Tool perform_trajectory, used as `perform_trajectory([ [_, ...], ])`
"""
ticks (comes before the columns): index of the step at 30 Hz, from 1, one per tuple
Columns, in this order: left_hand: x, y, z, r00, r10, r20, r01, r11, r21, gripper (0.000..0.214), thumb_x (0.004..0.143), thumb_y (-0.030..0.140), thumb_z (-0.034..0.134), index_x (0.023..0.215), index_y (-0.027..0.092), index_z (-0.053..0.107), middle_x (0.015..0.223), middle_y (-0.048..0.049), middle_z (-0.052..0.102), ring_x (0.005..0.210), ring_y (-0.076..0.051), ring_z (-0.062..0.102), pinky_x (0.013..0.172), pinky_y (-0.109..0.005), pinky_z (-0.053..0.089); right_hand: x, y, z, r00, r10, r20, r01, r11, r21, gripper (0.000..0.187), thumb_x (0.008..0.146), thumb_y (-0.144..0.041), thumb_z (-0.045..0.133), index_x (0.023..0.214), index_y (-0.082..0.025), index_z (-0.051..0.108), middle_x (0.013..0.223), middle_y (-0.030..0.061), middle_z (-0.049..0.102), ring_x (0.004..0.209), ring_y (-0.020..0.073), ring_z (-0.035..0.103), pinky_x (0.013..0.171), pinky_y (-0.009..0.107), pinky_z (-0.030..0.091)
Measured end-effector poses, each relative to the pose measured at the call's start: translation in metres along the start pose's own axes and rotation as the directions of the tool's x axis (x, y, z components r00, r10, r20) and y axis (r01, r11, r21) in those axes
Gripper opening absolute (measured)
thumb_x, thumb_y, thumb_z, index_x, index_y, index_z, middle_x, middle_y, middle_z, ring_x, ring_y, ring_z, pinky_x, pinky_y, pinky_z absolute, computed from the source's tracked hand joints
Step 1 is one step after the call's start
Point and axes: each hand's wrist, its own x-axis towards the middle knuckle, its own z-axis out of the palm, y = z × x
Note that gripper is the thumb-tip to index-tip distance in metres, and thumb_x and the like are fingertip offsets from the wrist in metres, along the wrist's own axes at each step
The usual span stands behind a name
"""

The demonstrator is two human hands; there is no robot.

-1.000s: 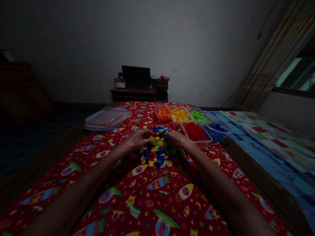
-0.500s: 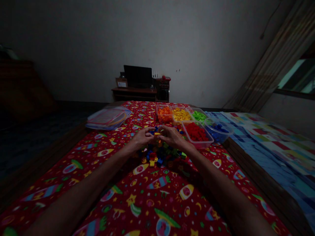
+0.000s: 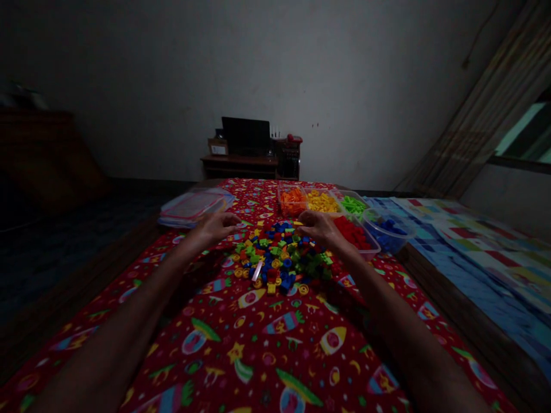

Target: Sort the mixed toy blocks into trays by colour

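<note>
Dim room, grey wall; a table is covered by a red cloth printed with rockets and stars (image 3: 275, 344).

- Heap of small plastic building pieces in blue, green, yellow, orange and red (image 3: 279, 261): laid on the cloth between the two hands, just nearer than the fingertips of both.
- Left hand (image 3: 215, 226): held palm down, fingers loosely curled; whether a piece is pinched cannot be told.
- Right hand (image 3: 316, 225): fingers bent over the heap's far edge; any contents cannot be told.
- Clear tub of orange pieces (image 3: 293, 201) and clear tub of yellow pieces (image 3: 321, 201): set just beyond the right fingers.
- Clear tub of red pieces (image 3: 356, 234): set just outside the right fingers.
- Stack of clear plastic lids (image 3: 196, 206): set just beyond the left fingers.
</note>
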Motion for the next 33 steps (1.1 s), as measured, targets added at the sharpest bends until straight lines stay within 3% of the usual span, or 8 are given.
perform_trajectory([
  [3, 0.0, -0.012, -0.004, 0.979, -0.026, 0.201, -0.007, 0.987, 0.162, 0.032, 0.058, 0.04, 0.061, 0.08, 0.019, 0.07, 0.083, -0.0044, 0.073, 0.08, -0.025, 0.065, 0.072, -0.03, 0.049, 0.015, 0.011, -0.015, 0.999, 0.023, -0.04, -0.026, 0.997, -0.067, 0.012, 0.066, -0.022, 0.063, 0.075, -0.014, 0.062, 0.063, -0.002, 0.059, 0.057, 0.0092, 0.05, 0.053, 0.02, 0.035],
  [8, -0.015, 0.0, 0.002, 0.924, -0.077, 0.375, -0.007, 0.976, 0.219, 0.041, 0.058, 0.038, 0.058, 0.091, 0.015, 0.067, 0.088, -0.007, 0.072, 0.082, -0.025, 0.064, 0.069, -0.027, 0.049, 0.056, 0.036, -0.042, 0.989, 0.008, -0.145, -0.053, 0.949, -0.309, 0.014, 0.066, -0.013, 0.062, 0.079, -0.011, 0.065, 0.073, 0.0039, 0.066, 0.065, 0.0124, 0.057, 0.057, 0.021, 0.039],
  [12, -0.022, 0.005, 0.003, 0.9, -0.193, 0.392, 0.091, 0.961, 0.262, 0.056, 0.056, 0.034, 0.062, 0.108, 0.015, 0.061, 0.094, -0.0078, 0.07, 0.078, -0.023, 0.065, 0.061, -0.025, 0.049, 0.093, 0.051, -0.061, 0.971, 0.087, -0.222, -0.186, 0.859, -0.478, 0.021, 0.069, -0.01, 0.061, 0.089, -0.01, 0.068, 0.087, 0.0106, 0.07, 0.077, 0.0162, 0.062, 0.065, 0.022, 0.044],
  [18, -0.022, 0.006, 0.012, 0.906, -0.13, 0.403, -0.032, 0.928, 0.372, 0.05, 0.062, 0.026, 0.06, 0.111, 0.019, 0.059, 0.096, -0.0054, 0.07, 0.084, -0.021, 0.064, 0.069, -0.024, 0.048, 0.121, 0.061, -0.072, 0.96, 0.227, -0.162, -0.279, 0.776, -0.565, 0.028, 0.072, -0.011, 0.062, 0.099, -0.006, 0.069, 0.092, 0.0158, 0.07, 0.086, 0.0207, 0.065, 0.073, 0.025, 0.047],
  [24, -0.022, 0.009, 0.018, 0.913, -0.032, 0.407, -0.125, 0.927, 0.354, 0.041, 0.066, 0.029, 0.058, 0.105, 0.021, 0.06, 0.105, -0.006, 0.068, 0.093, -0.022, 0.062, 0.076, -0.025, 0.047, 0.099, 0.041, -0.063, 0.979, 0.062, -0.195, -0.152, 0.858, -0.491, 0.027, 0.081, -0.017, 0.05, 0.097, -0.012, 0.071, 0.092, 0.0126, 0.071, 0.083, 0.0181, 0.066, 0.074, 0.025, 0.047],
  [27, -0.022, 0.011, 0.011, 0.925, -0.043, 0.377, -0.099, 0.932, 0.349, 0.05, 0.065, 0.03, 0.058, 0.114, 0.02, 0.057, 0.095, -0.0048, 0.07, 0.084, -0.021, 0.064, 0.068, -0.024, 0.047, 0.076, 0.022, -0.053, 0.984, -0.027, -0.179, -0.049, 0.91, -0.411, 0.024, 0.08, -0.015, 0.05, 0.09, -0.012, 0.072, 0.083, 0.0099, 0.072, 0.073, 0.0148, 0.065, 0.068, 0.022, 0.046],
  [31, -0.019, 0.018, 0.002, 0.968, -0.007, 0.25, -0.077, 0.942, 0.326, 0.055, 0.063, 0.03, 0.058, 0.117, 0.017, 0.055, 0.071, -0.0018, 0.067, 0.067, -0.021, 0.062, 0.058, -0.025, 0.043, 0.038, -0.002, -0.026, 0.99, -0.137, -0.026, 0.122, 0.944, -0.307, 0.019, 0.079, -0.012, 0.051, 0.084, -0.013, 0.07, 0.074, 0.0055, 0.069, 0.064, 0.0113, 0.06, 0.059, 0.019, 0.04],
  [33, -0.016, 0.025, 0.006, 0.977, 0.037, 0.209, -0.081, 0.974, 0.211, 0.053, 0.061, 0.033, 0.06, 0.112, 0.016, 0.057, 0.066, -0.0007, 0.065, 0.065, -0.021, 0.061, 0.058, -0.026, 0.043, 0.017, -0.014, -0.01, 0.978, -0.184, 0.098, 0.203, 0.943, -0.264, 0.019, 0.078, -0.008, 0.053, 0.087, -0.014, 0.069, 0.073, 0.0044, 0.068, 0.062, 0.0102, 0.057, 0.058, 0.019, 0.038],
])
